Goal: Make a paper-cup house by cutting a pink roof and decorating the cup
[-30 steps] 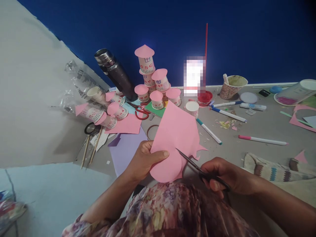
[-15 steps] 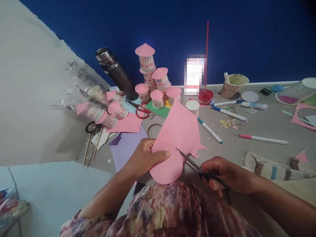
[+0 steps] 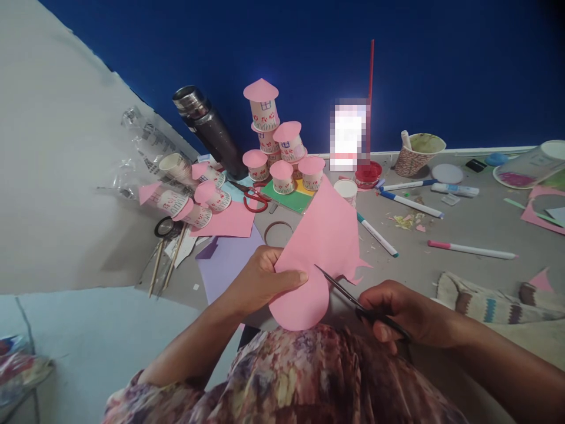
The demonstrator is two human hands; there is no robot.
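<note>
My left hand (image 3: 269, 277) pinches a sheet of pink paper (image 3: 331, 235) at its left side, thumb on top. The sheet's near end is a rounded lobe that hangs over my lap, and ragged cut bits stick out on its right. My right hand (image 3: 391, 315) grips dark scissors (image 3: 342, 287), fingers in the handles. Their blades look closed together and lie across the paper, with the tip near my left thumb. Past the sheet stand small decorated paper cups (image 3: 283, 178) with pink cone roofs, some stacked into a tower (image 3: 263, 115).
A dark flask (image 3: 212, 129) leans at the back left. Red-handled scissors (image 3: 256, 203) and a tape ring (image 3: 279, 234) lie left of the paper. To the right are several markers (image 3: 410, 204), a patterned cup (image 3: 417, 156), paper scraps and a striped cloth (image 3: 489, 300).
The pink paper and my left hand have shifted very slightly right. The scissors and my right hand stay nearly where they were.
</note>
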